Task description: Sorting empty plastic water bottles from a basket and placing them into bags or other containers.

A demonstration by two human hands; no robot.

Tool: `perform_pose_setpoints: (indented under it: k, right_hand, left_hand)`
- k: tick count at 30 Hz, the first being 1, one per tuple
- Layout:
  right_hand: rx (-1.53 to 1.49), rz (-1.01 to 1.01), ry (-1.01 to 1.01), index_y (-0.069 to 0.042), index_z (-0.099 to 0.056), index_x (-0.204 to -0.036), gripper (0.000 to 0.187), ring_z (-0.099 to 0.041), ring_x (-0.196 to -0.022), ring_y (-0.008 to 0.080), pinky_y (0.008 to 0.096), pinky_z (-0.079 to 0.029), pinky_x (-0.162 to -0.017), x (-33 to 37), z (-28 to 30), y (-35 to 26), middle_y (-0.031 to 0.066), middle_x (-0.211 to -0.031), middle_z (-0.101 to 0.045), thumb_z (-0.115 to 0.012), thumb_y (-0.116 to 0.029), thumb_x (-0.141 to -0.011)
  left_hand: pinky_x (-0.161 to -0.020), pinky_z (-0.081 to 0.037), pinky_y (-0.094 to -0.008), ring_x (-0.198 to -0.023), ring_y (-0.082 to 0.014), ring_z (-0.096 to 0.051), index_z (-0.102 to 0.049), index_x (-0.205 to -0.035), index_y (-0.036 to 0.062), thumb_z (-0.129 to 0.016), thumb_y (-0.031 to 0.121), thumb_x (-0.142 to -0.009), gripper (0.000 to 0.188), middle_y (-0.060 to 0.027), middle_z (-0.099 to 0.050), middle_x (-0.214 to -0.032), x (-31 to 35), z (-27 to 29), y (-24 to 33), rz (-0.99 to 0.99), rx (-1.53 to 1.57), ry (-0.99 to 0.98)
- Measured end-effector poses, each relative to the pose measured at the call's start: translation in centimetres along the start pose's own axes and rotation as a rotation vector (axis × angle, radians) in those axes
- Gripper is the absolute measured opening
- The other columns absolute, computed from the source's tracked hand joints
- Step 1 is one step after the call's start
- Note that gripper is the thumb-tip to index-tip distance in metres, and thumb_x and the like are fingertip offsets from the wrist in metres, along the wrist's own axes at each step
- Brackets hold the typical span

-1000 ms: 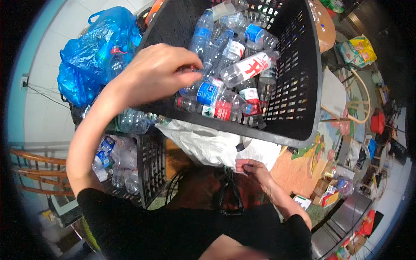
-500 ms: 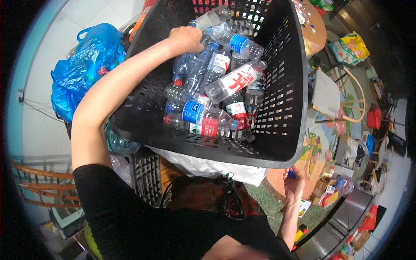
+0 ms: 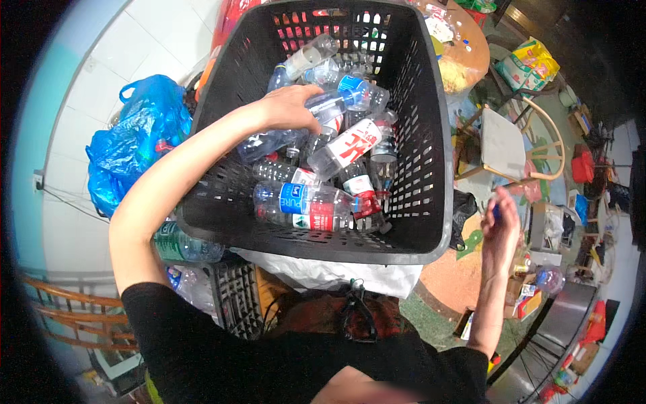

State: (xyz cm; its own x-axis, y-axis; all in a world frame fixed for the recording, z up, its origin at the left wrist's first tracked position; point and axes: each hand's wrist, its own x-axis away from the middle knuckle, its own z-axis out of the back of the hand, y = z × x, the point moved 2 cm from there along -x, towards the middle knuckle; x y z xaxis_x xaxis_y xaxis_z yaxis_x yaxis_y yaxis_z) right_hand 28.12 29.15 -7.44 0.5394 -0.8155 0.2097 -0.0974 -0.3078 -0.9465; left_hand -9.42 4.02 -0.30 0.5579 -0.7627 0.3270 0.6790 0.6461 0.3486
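Observation:
A large black plastic basket (image 3: pixel 316 250) holds several empty clear plastic bottles. My left hand (image 3: pixel 289 108) reaches into it, its fingers wrapped round a clear plastic bottle (image 3: pixel 326 104) lying tilted across the pile. Just right of that hand lies a bottle with a red-and-white label (image 3: pixel 348 147). Nearer me are a bottle with a blue label (image 3: pixel 294 199) and one with a red label (image 3: pixel 321 217). Outside the basket's right side, my right hand (image 3: pixel 501 225) is raised with bent fingers round a small blue bottle cap (image 3: pixel 496 212); it is slightly blurred.
A bulging blue plastic bag (image 3: pixel 138 138) stands left of the basket. Below it sit a large greenish bottle (image 3: pixel 188 246) and a black crate (image 3: pixel 235 296). On the right are a wooden chair (image 3: pixel 505 145), a round table (image 3: pixel 464 60) and cardboard boxes (image 3: pixel 518 296).
My left hand has moved nearer me, and the bottle in it has shifted. My right hand has risen outward, away from the basket's near right corner. The basket appears slightly further left.

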Motion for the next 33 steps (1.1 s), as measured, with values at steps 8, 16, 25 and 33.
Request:
perform_pose_setpoints:
  k: [8, 16, 25, 33]
  right_hand:
    - [0.274, 0.298, -0.32, -0.011, -0.064, -0.12, 0.031, -0.043, -0.067, 0.0038, 0.0186, -0.032, -0.057, -0.9, -13.1, -8.1, -0.0035, -0.09, -0.055, -0.052, -0.031, -0.1]
    - [0.745, 1.035, -0.57, -0.003, -0.049, -0.127, 0.035, -0.06, -0.092, 0.0384, 0.0451, -0.05, -0.08, -0.2, -20.0, -7.7, 0.0192, -0.109, -0.048, -0.046, -0.027, -0.102]
    - [0.682, 1.669, -0.616, 0.004, -0.04, -0.139, 0.057, -0.061, -0.083, 0.0356, 0.0413, -0.053, -0.064, 1.1, -20.1, -8.4, 0.0198, -0.106, -0.056, -0.056, -0.03, -0.096]
    - [0.505, 1.182, -0.738, 0.007, -0.029, -0.147, 0.07, -0.056, -0.101, 0.0349, 0.0387, -0.045, -0.09, 0.7, -20.5, -8.4, 0.0253, -0.125, -0.056, -0.049, -0.039, -0.099]
  left_hand:
    - [-0.104, -0.039, -0.0285, -0.117, -0.013, -0.051, -0.041, -0.147, 0.0037, -0.079, 0.002, -0.074, 0.082, -0.0079, -0.058, -0.132, 5.5, 0.8, 3.9, -0.194, 0.691, -0.135]
    - [-0.103, -0.042, -0.0323, -0.119, -0.0164, -0.053, -0.037, -0.15, 0.0065, -0.082, 0.017, -0.076, 0.087, -0.0096, -0.055, -0.135, 7.2, 0.7, 5.8, -0.304, 0.94, -0.2]
    - [-0.102, -0.045, -0.0359, -0.114, -0.0229, -0.061, -0.039, -0.145, -0.0028, -0.079, 0.021, -0.066, 0.092, -0.0171, -0.061, -0.127, 8.9, 1.1, 7.0, -0.324, 1.173, -0.575]
    - [-0.107, -0.04, -0.0352, -0.124, -0.0204, -0.054, -0.035, -0.147, -0.0026, -0.077, 0.017, -0.072, 0.089, -0.0136, -0.055, -0.135, 9.2, 0.9, 7.6, -0.373, 1.182, -0.32]
